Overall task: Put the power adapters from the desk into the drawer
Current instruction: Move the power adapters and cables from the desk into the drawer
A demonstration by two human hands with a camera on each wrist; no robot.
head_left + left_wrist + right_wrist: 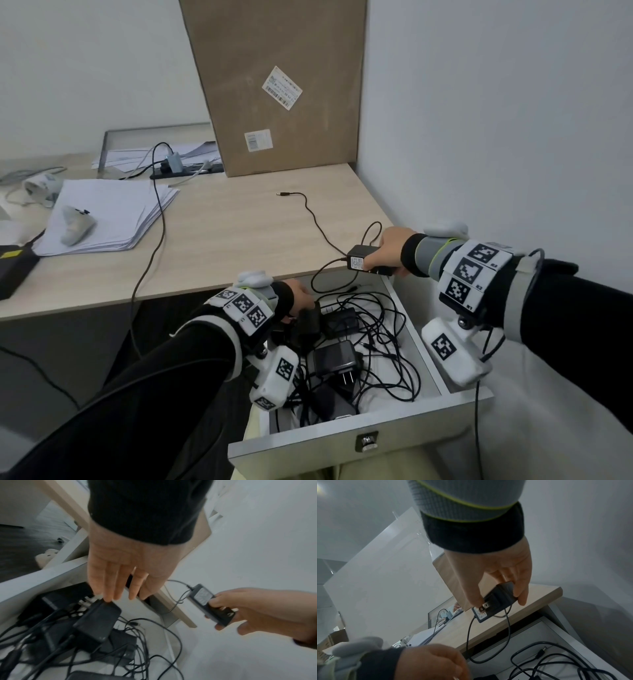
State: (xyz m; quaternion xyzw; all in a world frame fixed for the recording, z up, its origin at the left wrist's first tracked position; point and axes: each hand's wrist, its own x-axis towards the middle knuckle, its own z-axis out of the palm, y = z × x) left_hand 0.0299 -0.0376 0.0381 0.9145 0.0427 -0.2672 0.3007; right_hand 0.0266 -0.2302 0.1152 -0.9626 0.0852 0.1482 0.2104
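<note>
My right hand [387, 251] grips a black power adapter [359, 261] at the desk's front edge, just above the open white drawer [370, 425]; its cord [308, 209] trails back across the desk. In the right wrist view the adapter [498, 599] sits between thumb and fingers, prongs showing. My left hand [301, 294] reaches into the drawer's back left with straight fingers [109, 588], the tips touching a black adapter [99, 620]. Several more black adapters [334, 358] and tangled cords lie in the drawer.
A tall cardboard box [277, 85] leans against the wall at the back. A stack of papers [109, 212] with a pale controller on it lies left, beside a power strip [185, 168]. The white wall borders the desk on the right.
</note>
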